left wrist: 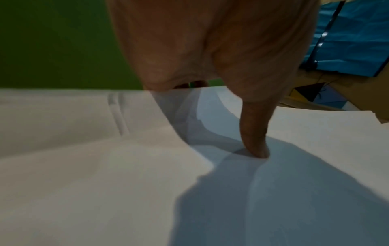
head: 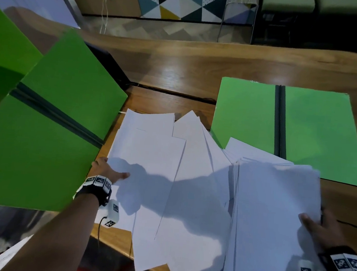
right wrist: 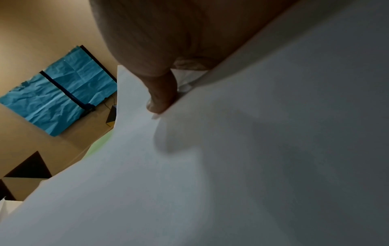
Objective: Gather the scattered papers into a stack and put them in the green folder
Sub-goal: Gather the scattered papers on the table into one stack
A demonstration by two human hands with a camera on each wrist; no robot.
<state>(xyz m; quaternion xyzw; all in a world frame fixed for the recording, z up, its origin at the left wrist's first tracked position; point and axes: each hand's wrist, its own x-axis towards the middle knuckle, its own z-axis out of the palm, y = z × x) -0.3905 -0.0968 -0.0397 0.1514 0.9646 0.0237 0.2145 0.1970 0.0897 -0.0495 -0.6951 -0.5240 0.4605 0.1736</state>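
Both hands grip papers [head: 159, 176]: left hand [head: 108, 170] fanned sheets, right hand [head: 319, 230] stack.

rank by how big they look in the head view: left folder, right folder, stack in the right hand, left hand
1. left folder, though it is nearer the camera, so its lead may be only apparent
2. right folder and stack: too close to rank
3. left hand, clearly smallest

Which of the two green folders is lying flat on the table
The green folder on the right, lying open and flat beyond the papers. The green folder on the left tilts upward.
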